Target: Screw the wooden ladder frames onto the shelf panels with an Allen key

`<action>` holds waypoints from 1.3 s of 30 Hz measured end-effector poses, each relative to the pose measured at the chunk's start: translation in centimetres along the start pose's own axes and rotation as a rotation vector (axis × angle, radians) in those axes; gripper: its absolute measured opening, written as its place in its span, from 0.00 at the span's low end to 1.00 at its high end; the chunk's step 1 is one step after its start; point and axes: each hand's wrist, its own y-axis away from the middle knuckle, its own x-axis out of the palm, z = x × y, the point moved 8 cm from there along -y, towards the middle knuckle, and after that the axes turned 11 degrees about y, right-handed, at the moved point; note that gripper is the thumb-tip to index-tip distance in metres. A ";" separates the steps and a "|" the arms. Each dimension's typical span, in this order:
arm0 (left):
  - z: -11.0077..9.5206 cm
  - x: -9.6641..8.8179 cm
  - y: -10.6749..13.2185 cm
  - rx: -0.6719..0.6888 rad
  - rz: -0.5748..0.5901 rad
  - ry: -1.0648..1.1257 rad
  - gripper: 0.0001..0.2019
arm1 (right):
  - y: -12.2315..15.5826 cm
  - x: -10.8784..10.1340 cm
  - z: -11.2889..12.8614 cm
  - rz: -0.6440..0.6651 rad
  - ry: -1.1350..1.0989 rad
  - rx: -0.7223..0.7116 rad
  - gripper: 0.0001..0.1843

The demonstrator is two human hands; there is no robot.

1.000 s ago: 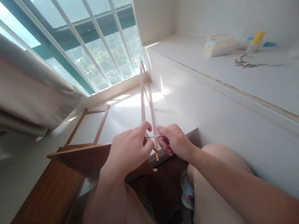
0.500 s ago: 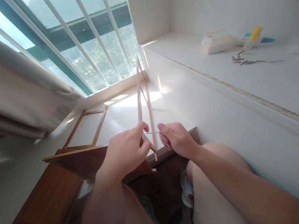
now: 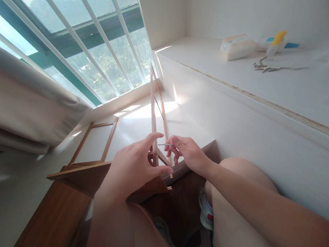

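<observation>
Between thumb and fingers, my right hand [image 3: 189,150] pinches a thin metal rod [image 3: 164,144] that points left toward an upright wooden frame [image 3: 153,117]. Whether its tip touches the wood I cannot tell. My left hand [image 3: 137,160] is beside the frame's lower end, thumb and forefinger spread wide apart around the near wooden bar. Below and behind that hand runs a brown wooden panel [image 3: 96,175], partly covered by the hand and forearm. The joint between frame and panel is mostly hidden by my left hand.
On the white ledge [image 3: 204,55] at right lie a wrapped packet [image 3: 238,47], a yellow-capped tube [image 3: 277,43] and several small metal pieces [image 3: 268,67]. Another wooden frame [image 3: 108,141] stands left. A barred window [image 3: 93,48] and curtain [image 3: 15,89] are behind. My knees flank the work.
My left thumb and forefinger have spread apart from a near pinch. The rod and right hand have shifted slightly left, with the right fingers loosening from a tighter curl.
</observation>
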 end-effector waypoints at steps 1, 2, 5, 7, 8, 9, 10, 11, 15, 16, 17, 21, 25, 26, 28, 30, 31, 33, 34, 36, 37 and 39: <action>0.4 0.0 0.1 -0.004 0.022 -0.002 0.37 | -0.2 -0.1 -0.5 -0.026 -0.012 0.020 0.25; 0.8 0.1 0.1 -0.011 0.046 -0.004 0.38 | -0.3 -0.2 -1.0 -0.053 -0.015 0.037 0.25; 2.0 0.1 0.3 -0.044 0.083 -0.020 0.40 | -0.7 0.1 -2.4 -0.055 0.003 0.090 0.26; 2.4 -0.1 0.4 -0.052 0.075 -0.056 0.41 | -0.9 1.0 -3.0 0.026 0.001 0.116 0.29; 2.5 -0.2 0.4 -0.052 0.068 -0.082 0.41 | -0.9 1.5 -3.1 0.070 -0.007 0.120 0.30; 2.5 -0.3 0.4 -0.050 0.063 -0.110 0.40 | -1.0 2.0 -3.1 0.106 -0.015 0.119 0.31; 2.5 -0.3 0.4 -0.048 0.060 -0.135 0.40 | -1.0 2.3 -3.1 0.127 -0.020 0.113 0.32; 2.5 -0.4 0.4 -0.047 0.055 -0.157 0.39 | -1.0 2.5 -3.1 0.136 -0.022 0.106 0.32; 2.4 -0.9 0.4 -0.050 0.000 -0.217 0.37 | -1.3 2.5 -2.6 0.107 -0.030 0.067 0.31; 2.3 -1.0 0.4 -0.047 -0.011 -0.228 0.37 | -1.3 2.4 -2.4 0.102 -0.031 0.055 0.31; 2.1 -1.1 0.3 -0.042 -0.017 -0.237 0.36 | -1.4 2.3 -2.2 0.096 -0.025 0.040 0.31; 1.4 -1.3 0.1 -0.013 -0.024 -0.253 0.35 | -1.6 1.8 -1.1 0.056 0.048 -0.012 0.32; 0.5 -1.4 -0.3 0.032 -0.042 -0.288 0.35 | -1.7 1.2 -0.8 0.016 0.089 -0.012 0.32; 0.3 -1.3 -0.4 0.038 -0.041 -0.300 0.34 | -1.8 1.2 -0.8 0.015 0.094 -0.013 0.32; 0.2 -1.1 -0.6 0.037 -0.035 -0.322 0.33 | -1.8 1.0 -1.0 0.012 0.105 -0.014 0.32; 0.2 -0.9 -0.8 0.036 -0.037 -0.333 0.33 | -1.9 0.9 -1.3 0.001 0.116 -0.017 0.32; 0.1 -0.8 -0.9 0.040 -0.041 -0.335 0.34 | -2.0 0.8 -1.5 -0.006 0.122 -0.018 0.31; 0.2 -0.6 -1.1 0.043 -0.056 -0.341 0.35 | -2.1 0.7 -1.7 -0.019 0.131 -0.026 0.31; 0.2 -0.5 -1.1 0.040 -0.065 -0.345 0.35 | -2.2 0.7 -1.9 -0.025 0.135 -0.031 0.31; 0.3 -0.3 -1.2 0.031 -0.082 -0.354 0.33 | -2.4 0.7 -2.2 -0.028 0.140 -0.035 0.31; 0.4 -0.2 -1.3 0.027 -0.085 -0.356 0.32 | -2.4 0.7 -2.3 -0.026 0.143 -0.034 0.31; 0.5 0.1 -1.3 0.024 -0.081 -0.350 0.31 | -2.5 0.7 -2.7 -0.017 0.153 -0.025 0.31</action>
